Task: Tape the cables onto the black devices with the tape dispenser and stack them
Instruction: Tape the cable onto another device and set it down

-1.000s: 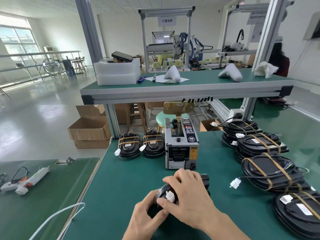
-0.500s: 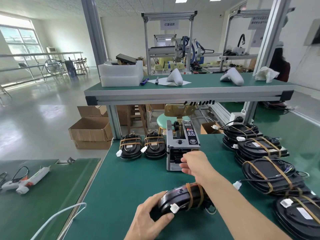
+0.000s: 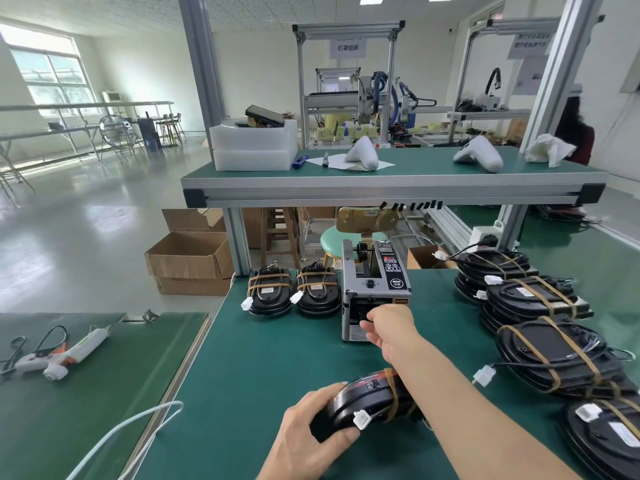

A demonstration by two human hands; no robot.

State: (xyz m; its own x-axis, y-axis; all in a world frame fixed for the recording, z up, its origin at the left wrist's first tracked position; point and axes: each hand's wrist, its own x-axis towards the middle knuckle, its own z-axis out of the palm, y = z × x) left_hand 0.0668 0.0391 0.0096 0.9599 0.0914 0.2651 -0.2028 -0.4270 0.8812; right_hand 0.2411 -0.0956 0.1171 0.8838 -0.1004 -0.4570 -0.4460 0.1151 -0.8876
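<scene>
Green bench (image 3: 277, 358) — left fingers (image 3: 332, 436) grip black device (image 3: 370, 400), right fingers (image 3: 372, 322) at tape dispenser (image 3: 375, 289).

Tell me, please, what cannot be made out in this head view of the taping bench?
- Right hand fingertips: they reach into the tape dispenser outlet; whether they pinch tape is hidden.
- Black device held by the left hand: its far end lies under the right forearm.
- Nearest device at right: cut off by the frame edge.
- Dispenser panel text: too small.
</scene>
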